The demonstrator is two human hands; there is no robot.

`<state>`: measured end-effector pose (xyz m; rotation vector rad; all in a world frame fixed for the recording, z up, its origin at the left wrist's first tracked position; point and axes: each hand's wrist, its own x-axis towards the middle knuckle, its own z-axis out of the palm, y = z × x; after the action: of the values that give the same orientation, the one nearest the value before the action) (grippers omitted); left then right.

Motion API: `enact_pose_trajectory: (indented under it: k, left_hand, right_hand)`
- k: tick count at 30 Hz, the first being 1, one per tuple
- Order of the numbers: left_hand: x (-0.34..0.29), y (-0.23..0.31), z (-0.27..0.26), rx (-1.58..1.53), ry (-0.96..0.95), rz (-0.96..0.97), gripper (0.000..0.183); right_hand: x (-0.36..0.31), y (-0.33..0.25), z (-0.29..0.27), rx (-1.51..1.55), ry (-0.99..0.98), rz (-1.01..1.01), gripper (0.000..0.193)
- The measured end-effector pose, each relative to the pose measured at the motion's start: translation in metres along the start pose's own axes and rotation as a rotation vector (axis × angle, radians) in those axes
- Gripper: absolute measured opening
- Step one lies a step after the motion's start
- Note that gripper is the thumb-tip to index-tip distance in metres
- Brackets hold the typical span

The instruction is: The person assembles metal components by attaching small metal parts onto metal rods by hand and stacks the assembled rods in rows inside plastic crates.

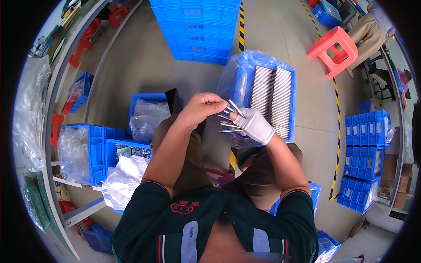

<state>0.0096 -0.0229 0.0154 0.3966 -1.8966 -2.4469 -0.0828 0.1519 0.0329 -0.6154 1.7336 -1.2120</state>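
My left hand (204, 107) is bare, its thumb and fingers pinched together at the end of a slim metal rod. Just beside it, my right hand (256, 125) wears a white glove with the fingertips bare and grips several shiny metal rods (230, 130) that fan out toward the left. Both hands meet above my lap. Beyond the right hand stands a blue bin (293, 103) lined with clear plastic, holding two long rows of tightly stacked metal pieces (280, 98).
Left of my legs, a blue bin (109, 153) holds small metal parts, partly under a white sheet (125, 177). Another bin with plastic bags (147, 120) sits behind it. Blue crates (197, 30) tower ahead. A red stool (335, 48) and a person (370, 33) are at the far right.
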Motion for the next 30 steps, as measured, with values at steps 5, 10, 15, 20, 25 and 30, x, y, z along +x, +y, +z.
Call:
enact_pose_trajectory:
  k: [5, 10, 15, 20, 25, 30]
  left_hand:
    - [0.0, 0.002, 0.002, 0.024, -0.028, 0.052, 0.014]
    - [0.001, 0.004, 0.002, -0.002, -0.066, -0.008, 0.014]
    - [0.001, 0.007, -0.002, 0.009, 0.077, 0.065, 0.016]
    - [0.0, 0.007, 0.002, 0.045, -0.018, 0.033, 0.019]
    - [-0.001, 0.007, -0.003, 0.078, -0.084, 0.005, 0.015]
    - [-0.003, 0.013, 0.0, 0.079, -0.111, 0.01, 0.013]
  right_hand:
    - [0.002, 0.005, 0.001, 0.002, 0.01, 0.005, 0.029]
    - [0.0, 0.008, 0.003, 0.077, -0.008, 0.005, 0.029]
    - [0.001, 0.008, -0.001, 0.074, -0.058, 0.049, 0.029]
    - [0.003, 0.015, 0.004, 0.105, -0.143, 0.062, 0.028]
    - [0.004, 0.018, 0.002, 0.069, -0.154, 0.062, 0.027]
    - [0.003, 0.019, 0.003, 0.235, -0.238, 0.096, 0.027]
